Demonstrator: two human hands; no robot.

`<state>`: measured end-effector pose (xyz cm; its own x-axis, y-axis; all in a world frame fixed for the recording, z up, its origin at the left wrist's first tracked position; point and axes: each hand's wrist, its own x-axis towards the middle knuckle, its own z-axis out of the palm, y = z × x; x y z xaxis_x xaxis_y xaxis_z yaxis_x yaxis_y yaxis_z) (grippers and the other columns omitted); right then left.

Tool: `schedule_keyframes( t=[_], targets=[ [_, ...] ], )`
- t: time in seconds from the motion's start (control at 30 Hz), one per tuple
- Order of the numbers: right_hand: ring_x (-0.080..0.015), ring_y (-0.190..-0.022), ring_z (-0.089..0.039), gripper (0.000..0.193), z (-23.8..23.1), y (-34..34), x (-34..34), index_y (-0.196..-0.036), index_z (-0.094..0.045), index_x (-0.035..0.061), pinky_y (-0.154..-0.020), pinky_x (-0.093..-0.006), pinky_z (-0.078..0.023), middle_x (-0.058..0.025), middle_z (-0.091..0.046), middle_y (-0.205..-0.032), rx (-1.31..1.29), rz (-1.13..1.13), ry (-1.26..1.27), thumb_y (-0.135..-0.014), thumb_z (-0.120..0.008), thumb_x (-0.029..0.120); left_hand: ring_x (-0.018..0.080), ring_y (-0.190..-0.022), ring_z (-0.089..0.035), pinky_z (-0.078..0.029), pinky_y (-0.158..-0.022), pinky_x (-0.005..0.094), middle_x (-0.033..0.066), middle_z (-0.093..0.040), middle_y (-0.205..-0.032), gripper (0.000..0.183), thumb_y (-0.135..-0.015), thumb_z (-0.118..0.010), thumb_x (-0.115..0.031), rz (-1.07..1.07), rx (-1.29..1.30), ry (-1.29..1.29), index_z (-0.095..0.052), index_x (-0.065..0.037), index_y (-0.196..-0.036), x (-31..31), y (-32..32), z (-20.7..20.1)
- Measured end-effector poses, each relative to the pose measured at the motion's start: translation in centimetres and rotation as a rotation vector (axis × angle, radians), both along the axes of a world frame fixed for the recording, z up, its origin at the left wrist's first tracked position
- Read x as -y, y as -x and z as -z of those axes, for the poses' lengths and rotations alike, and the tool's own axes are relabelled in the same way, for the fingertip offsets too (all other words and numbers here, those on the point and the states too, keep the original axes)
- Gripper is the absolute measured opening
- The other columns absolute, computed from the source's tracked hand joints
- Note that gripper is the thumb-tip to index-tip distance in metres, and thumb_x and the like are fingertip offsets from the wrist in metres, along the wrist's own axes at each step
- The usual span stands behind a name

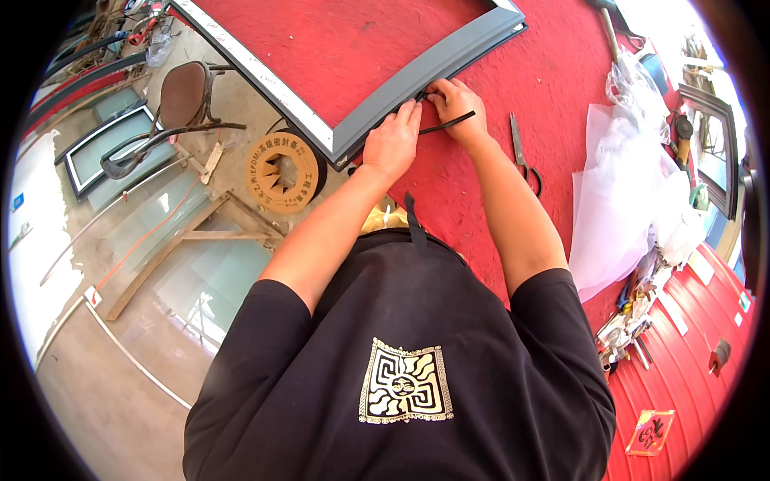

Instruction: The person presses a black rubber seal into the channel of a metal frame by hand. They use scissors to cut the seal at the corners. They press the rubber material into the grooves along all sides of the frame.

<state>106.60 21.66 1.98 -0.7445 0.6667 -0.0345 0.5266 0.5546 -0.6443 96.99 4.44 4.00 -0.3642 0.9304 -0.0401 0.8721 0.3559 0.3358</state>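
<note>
A grey window frame (417, 78) with a white-taped side lies on a red-covered table (461, 204). My left hand (391, 144) rests along the frame's near edge, its fingers together and pressed on a thin black rubber sealing strip. Close beside it, my right hand (457, 111) pinches at the same edge with curled fingers. A loose end of the rubber sealing strip (451, 123) sticks out to the right between the hands. My fingertips partly hide where the strip meets the frame. Black-handled scissors (520, 150) lie to the right of my right forearm.
Left of the table hangs or stands a roll with a cardboard disc (269, 168). A brown chair (183, 94), glass panes and a wooden frame (164, 260) are on the floor beyond. Clear plastic sheeting (613, 200) covers the table's right side. A wooden handle (609, 36) lies far right.
</note>
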Motion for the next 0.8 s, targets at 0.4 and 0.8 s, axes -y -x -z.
schedule_keyframes(
  t=[0.4, 0.8],
  targets=[
    [-0.0339, -0.089, -0.077, 0.006, 1.4, -0.8, -1.3, -0.103, -0.079, 0.0231, -0.075, -0.0489, -0.063, -0.0017, -0.077, -0.103, -0.054, 0.042, -0.127, -0.100, -0.075, 0.026, 0.0284, -0.076, -0.078, -0.065, -0.064, 0.0443, 0.0056, -0.068, -0.102, 0.032, -0.100, -0.064, -0.012, 0.005, -0.123, -0.086, -0.073, -0.016, -0.131, -1.3, 0.5, 0.5],
    [-0.0324, -0.096, -0.077, 0.009, 1.1, -0.9, -1.7, -0.105, -0.080, 0.0254, -0.080, -0.0483, -0.062, -0.0022, -0.077, -0.106, -0.025, 0.073, -0.015, -0.100, -0.076, 0.031, 0.0246, -0.074, -0.078, -0.065, -0.061, 0.0414, 0.0046, -0.067, -0.100, 0.039, -0.095, -0.068, -0.012, 0.092, -0.251, -0.088, -0.073, -0.019, -0.134, -1.9, 0.8, 0.0]
  ],
)
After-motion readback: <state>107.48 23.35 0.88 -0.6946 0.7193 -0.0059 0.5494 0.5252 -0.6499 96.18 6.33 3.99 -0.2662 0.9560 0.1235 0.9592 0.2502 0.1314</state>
